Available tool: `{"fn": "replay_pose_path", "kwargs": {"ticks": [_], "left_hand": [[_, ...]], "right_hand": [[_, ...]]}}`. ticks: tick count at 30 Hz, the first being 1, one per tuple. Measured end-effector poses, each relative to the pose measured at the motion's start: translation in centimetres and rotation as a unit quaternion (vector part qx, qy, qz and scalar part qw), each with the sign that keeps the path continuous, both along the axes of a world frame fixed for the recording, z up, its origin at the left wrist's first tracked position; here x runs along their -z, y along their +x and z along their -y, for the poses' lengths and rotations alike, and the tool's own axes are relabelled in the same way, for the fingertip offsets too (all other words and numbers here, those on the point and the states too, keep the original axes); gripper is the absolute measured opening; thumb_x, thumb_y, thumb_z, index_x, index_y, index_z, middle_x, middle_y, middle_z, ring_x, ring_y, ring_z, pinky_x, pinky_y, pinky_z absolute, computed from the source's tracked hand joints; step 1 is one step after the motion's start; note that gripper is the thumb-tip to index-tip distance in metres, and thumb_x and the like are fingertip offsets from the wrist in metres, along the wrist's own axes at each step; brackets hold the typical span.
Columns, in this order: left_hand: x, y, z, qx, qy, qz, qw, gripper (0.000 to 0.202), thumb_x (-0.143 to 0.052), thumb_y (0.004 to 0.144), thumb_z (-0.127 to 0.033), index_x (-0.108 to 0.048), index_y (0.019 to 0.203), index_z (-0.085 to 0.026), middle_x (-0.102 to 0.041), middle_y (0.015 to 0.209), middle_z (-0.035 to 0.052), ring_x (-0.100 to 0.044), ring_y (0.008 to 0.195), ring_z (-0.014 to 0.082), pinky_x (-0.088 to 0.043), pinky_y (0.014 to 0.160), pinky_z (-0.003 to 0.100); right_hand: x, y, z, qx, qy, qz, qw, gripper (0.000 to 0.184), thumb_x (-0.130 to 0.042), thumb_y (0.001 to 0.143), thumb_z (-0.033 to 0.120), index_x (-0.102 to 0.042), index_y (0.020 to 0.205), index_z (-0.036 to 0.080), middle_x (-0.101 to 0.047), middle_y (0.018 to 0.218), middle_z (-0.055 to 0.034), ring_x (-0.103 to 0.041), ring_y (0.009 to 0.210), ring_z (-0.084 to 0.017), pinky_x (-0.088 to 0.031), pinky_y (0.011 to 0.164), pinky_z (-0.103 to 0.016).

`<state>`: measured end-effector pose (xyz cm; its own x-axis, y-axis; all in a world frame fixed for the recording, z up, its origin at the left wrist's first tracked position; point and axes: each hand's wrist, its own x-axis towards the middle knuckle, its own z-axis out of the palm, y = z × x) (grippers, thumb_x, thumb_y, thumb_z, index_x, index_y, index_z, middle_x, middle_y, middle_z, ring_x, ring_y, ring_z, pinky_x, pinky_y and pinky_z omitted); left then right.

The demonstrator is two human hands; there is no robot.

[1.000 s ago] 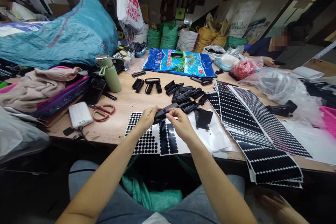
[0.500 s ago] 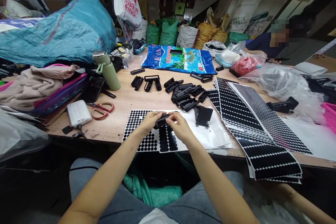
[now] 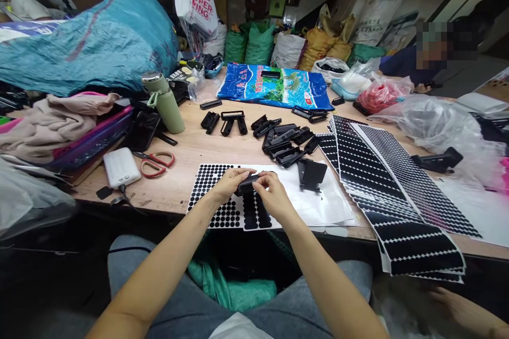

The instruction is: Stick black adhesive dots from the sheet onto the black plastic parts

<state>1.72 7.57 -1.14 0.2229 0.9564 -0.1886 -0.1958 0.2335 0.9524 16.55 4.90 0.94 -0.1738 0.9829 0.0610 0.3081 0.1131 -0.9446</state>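
Between my two hands is a black plastic part (image 3: 246, 184), held just over the sticker sheets near the table's front edge. My left hand (image 3: 231, 182) is closed on its left end. The fingers of my right hand (image 3: 271, 188) pinch its right side. Below lies a white sheet of round black stickers (image 3: 211, 190), with a strip of larger black stickers (image 3: 256, 214) beside it. A black stand-like piece (image 3: 312, 175) rests on white backing paper (image 3: 334, 206) to the right. Further back is a pile of similar black plastic parts (image 3: 284, 140).
Long sheets of black stickers (image 3: 374, 190) overhang the front edge at right. Red-handled scissors (image 3: 159, 163), a white power bank (image 3: 121, 168) and a green flask (image 3: 167, 103) stand or lie at left. A blue printed bag (image 3: 274, 89) lies behind; another person (image 3: 413, 66) sits at far right.
The view has shifted slightly. Both hands keep hold of the black plastic part, which appears turned a little. The other person's arm at lower right has moved.
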Motion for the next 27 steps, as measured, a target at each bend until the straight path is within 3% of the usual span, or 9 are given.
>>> {"fn": "replay_pose_path", "kwargs": {"ticks": [24, 27], "left_hand": [[0.0, 0.1, 0.3, -0.011, -0.008, 0.008, 1.0, 0.031, -0.064, 0.069, -0.032, -0.067, 0.093, -0.013, -0.067, 0.071, 0.0036, -0.056, 0.06, 0.0107, -0.04, 0.057, 0.02], [0.0, 0.1, 0.2, -0.022, -0.018, 0.021, 0.999, 0.031, -0.065, 0.069, -0.031, -0.067, 0.092, -0.012, -0.068, 0.074, 0.0045, -0.057, 0.061, 0.0111, -0.041, 0.057, 0.021]], "right_hand": [[0.7, -1.4, 1.0, 0.055, 0.077, 0.057, 0.994, 0.011, -0.044, 0.079, 0.023, -0.048, 0.07, 0.02, -0.046, 0.102, -0.0081, -0.049, 0.096, -0.018, -0.041, 0.081, -0.033], [1.1, -1.3, 0.8, 0.113, 0.117, 0.065, 0.984, 0.011, -0.05, 0.077, 0.03, -0.048, 0.078, 0.019, -0.046, 0.106, -0.0097, -0.047, 0.1, -0.02, -0.04, 0.083, -0.034]]}}
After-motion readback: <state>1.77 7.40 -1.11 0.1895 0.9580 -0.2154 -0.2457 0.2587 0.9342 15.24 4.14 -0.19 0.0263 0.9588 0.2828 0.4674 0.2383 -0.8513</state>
